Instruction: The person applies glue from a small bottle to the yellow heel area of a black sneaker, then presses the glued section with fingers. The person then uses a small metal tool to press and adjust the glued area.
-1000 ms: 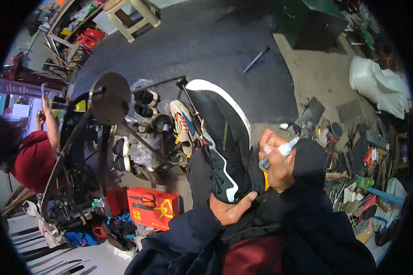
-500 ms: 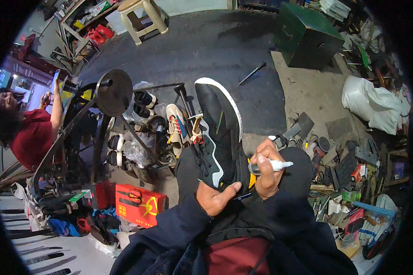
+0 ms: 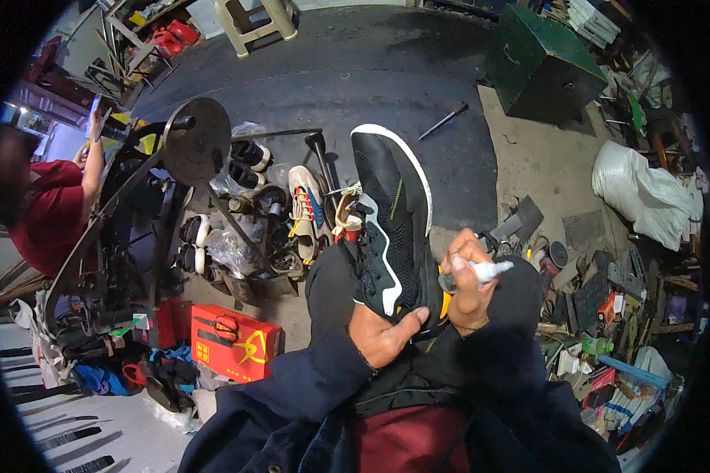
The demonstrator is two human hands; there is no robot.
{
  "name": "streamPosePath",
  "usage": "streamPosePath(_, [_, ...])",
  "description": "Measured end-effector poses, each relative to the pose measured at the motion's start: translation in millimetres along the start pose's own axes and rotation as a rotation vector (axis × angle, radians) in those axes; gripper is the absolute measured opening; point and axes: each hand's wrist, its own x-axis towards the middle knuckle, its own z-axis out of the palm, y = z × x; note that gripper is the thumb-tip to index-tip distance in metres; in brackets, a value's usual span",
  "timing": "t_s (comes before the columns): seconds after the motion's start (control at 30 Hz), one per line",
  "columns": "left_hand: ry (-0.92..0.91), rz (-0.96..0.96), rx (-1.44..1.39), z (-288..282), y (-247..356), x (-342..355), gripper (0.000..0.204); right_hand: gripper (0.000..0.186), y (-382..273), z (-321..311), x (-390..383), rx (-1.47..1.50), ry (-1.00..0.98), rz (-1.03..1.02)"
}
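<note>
- Left hand: cups the heel end of a black sneaker, thumb pressed to its white sole edge; the shoe stands over the lap, toe pointing away
- Right hand: fingers closed round a small white tube, nozzle to the right, just beside the shoe's heel
- Red box: on the floor, lower left
- Pile of shoes: beyond the knees, beside a dark machine with a round wheel
- Person in a red top: far left
- Green metal box: far, upper right
</note>
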Motion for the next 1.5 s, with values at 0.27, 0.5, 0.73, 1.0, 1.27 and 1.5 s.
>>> streamPosePath(0.27, [0.067, -0.03, -0.03, 5, 6, -7, 0.055, 0.032, -4, -10, -27, 0.04, 0.081, -0.061])
streamPosePath(0.5, [-0.014, -0.224, -0.126, 2, 3, -1, 0.057, 0.023, 8, -5, -16, -0.097, 0.006, -0.167])
streamPosePath(0.73, [0.135, -0.141, -0.215, 14, 19, 2, 0.057, 0.021, -10, -12, -14, -0.016, -0.055, -0.157])
streamPosePath(1.0, [0.222, -0.185, -0.161, 15, 10, 5, 0.059, 0.016, -10, -13, -22, -0.016, -0.001, -0.28])
streamPosePath(1.27, [0.302, -0.193, 0.034, 12, 9, 12, 0.038, 0.018, -9, -6, -12, -0.037, 0.056, -0.313])
streamPosePath(1.5, [0.296, -0.235, 0.076, 3, 5, 9, 0.032, 0.017, -14, -16, -25, -0.044, 0.034, -0.312])
